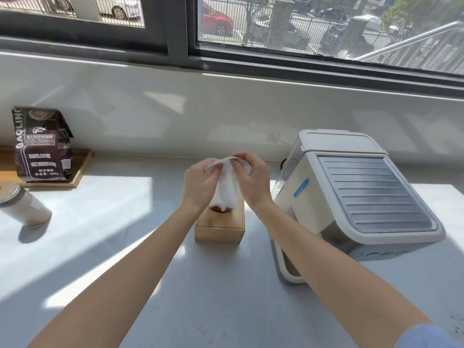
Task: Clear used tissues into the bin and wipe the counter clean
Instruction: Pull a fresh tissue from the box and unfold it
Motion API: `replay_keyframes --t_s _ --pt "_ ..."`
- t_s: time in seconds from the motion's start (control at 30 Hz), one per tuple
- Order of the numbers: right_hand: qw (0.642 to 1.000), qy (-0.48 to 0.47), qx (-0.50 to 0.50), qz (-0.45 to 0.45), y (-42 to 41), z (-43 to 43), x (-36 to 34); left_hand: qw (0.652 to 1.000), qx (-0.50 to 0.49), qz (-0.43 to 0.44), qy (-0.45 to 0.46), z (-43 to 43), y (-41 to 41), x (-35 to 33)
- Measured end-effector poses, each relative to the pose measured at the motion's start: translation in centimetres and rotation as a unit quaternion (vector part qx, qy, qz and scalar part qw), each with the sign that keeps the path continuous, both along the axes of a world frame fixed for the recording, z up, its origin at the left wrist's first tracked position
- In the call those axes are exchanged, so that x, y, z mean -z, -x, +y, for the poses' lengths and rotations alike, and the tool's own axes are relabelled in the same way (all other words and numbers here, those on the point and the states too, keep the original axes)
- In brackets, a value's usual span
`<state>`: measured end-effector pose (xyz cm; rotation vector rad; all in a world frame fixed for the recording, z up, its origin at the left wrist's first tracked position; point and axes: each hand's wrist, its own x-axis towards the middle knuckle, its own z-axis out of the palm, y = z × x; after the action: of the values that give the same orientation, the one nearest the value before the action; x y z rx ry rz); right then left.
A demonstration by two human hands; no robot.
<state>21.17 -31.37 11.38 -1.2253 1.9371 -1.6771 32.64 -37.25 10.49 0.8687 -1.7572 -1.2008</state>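
Note:
A white tissue [226, 189] rises out of the dark round opening of a wooden tissue box [218, 228] in the middle of the grey counter [113, 209]. My left hand [199, 184] pinches the tissue's top left edge. My right hand [251, 180] pinches its top right edge, with a bit of tissue bunched in its fingers. Both hands hold the sheet above the box, and its lower end still sits in the opening. No bin and no loose used tissues show in this view.
A white coffee machine [351, 204] with a ribbed grey top stands right of the box. At the left, a dark coffee bag [41, 144] rests on a wooden tray [80, 169], with a lidded jar [23, 205] in front. A window runs along the back.

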Motion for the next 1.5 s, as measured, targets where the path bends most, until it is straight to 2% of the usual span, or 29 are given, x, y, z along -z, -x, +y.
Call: replay_keyframes --t_s 0.1,0.17,0.27,0.37,0.43,0.5,0.57,0.67,0.83,1.03,1.13,1.27,1.5 --pt "0.999 0.033 -0.006 -0.022 0.0 -0.2 -1.3 0.997 -0.007 0.045 -0.055 -0.4 0.0 -1.7" --pt "0.998 0.036 -0.011 -0.04 0.2 -0.2 -1.6 0.992 0.006 0.04 -0.116 -0.5 -0.1 -2.4" --pt "0.998 -0.032 -0.025 -0.053 0.9 0.3 -1.2 0.98 0.067 0.005 -0.187 -0.8 -0.9 -1.9" --pt "0.978 -0.174 -0.097 -0.064 1.5 1.4 0.3 0.962 0.134 -0.114 -0.209 -0.9 -2.2 -0.3" --pt "0.954 -0.259 -0.14 -0.056 1.7 2.4 1.7 0.944 0.158 -0.229 -0.176 -0.5 -2.8 1.0" --pt "0.942 -0.29 -0.159 -0.05 1.7 3.2 3.2 0.93 0.167 -0.305 -0.122 0.1 -3.0 2.2" --pt "0.942 -0.3 -0.149 -0.02 1.5 3.5 4.3 0.927 0.15 -0.332 -0.09 0.7 -2.9 3.3" --pt "0.945 -0.301 -0.127 0.033 1.3 3.3 5.7 0.938 0.128 -0.313 -0.071 0.8 -2.9 4.1" --pt "0.951 -0.294 -0.087 0.033 1.0 2.4 6.7 0.946 0.101 -0.305 -0.054 0.5 -2.4 4.8" --pt "0.941 -0.312 -0.077 0.102 0.6 1.5 6.8 0.961 0.06 -0.271 -0.012 0.4 -2.1 5.7" --pt "0.95 -0.282 -0.062 0.118 0.4 1.3 6.8 0.963 0.054 -0.263 -0.011 0.2 -2.1 5.9" --pt "0.973 -0.213 -0.047 0.077 0.5 1.4 6.0 0.962 0.061 -0.26 -0.053 -0.5 -2.1 5.3" --pt "0.991 -0.122 -0.032 0.039 0.5 1.1 2.9 0.961 0.084 -0.225 -0.133 -0.7 -1.6 2.7"
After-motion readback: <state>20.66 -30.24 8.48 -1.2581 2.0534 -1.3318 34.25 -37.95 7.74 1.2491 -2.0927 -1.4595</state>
